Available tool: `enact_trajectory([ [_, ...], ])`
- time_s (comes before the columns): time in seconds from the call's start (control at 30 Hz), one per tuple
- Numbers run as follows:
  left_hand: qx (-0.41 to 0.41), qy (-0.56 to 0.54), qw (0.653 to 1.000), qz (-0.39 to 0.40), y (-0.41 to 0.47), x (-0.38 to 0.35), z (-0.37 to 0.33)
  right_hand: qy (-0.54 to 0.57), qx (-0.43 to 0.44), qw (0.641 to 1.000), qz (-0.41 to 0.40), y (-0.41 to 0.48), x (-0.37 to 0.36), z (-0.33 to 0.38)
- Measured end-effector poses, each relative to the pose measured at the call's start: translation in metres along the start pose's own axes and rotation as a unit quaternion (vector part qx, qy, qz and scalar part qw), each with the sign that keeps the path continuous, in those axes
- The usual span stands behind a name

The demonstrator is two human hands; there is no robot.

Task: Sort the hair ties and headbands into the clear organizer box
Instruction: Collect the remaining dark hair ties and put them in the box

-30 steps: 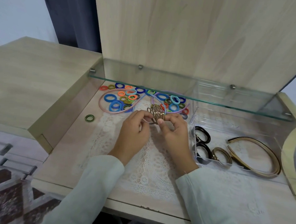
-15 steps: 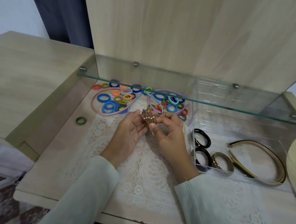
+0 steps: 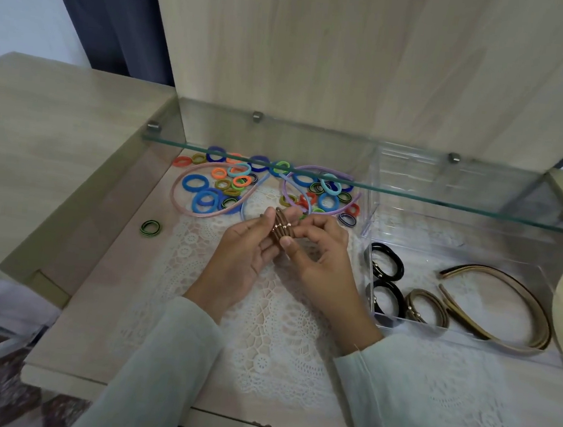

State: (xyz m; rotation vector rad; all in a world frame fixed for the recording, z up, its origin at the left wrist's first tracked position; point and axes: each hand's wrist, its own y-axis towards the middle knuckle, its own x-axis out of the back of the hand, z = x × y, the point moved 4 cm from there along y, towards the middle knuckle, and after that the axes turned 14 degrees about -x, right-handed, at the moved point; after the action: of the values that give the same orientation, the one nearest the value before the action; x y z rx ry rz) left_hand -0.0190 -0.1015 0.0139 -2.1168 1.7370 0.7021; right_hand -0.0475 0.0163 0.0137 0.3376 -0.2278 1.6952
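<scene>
Both your hands, left hand [image 3: 241, 254] and right hand [image 3: 320, 261], pinch brown tie bundle [image 3: 282, 229] above lace mat; organizer box [image 3: 460, 337] holds few black ties, tan headbands; colourful pile [image 3: 241, 188] left unsorted.

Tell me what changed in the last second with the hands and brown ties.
The left hand and right hand turned the brown hair ties from face-on loops to an edge-on stack, still pinching them. The clear organizer box, its contents and the coloured pile stayed put.

Hair ties [image 3: 242, 181] left, organizer box [image 3: 450, 334] right —
ties lie under the glass shelf [image 3: 413, 191], headbands [image 3: 474, 268] inside the box.
</scene>
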Motion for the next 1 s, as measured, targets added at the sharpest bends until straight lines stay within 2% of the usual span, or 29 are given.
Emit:
enact_trajectory([
  [0.73, 0.007, -0.030, 0.999, -0.030, -0.0003, 0.0030, -0.0012, 0.008, 0.003, 1.000, 0.011, -0.0007, 0.0004, -0.0020],
  [1.0, -0.002, -0.002, 1.000, -0.021, 0.0002, 0.0046, -0.0001, 0.015, -0.003, 1.000, 0.016, -0.0009, 0.0016, -0.0035],
])
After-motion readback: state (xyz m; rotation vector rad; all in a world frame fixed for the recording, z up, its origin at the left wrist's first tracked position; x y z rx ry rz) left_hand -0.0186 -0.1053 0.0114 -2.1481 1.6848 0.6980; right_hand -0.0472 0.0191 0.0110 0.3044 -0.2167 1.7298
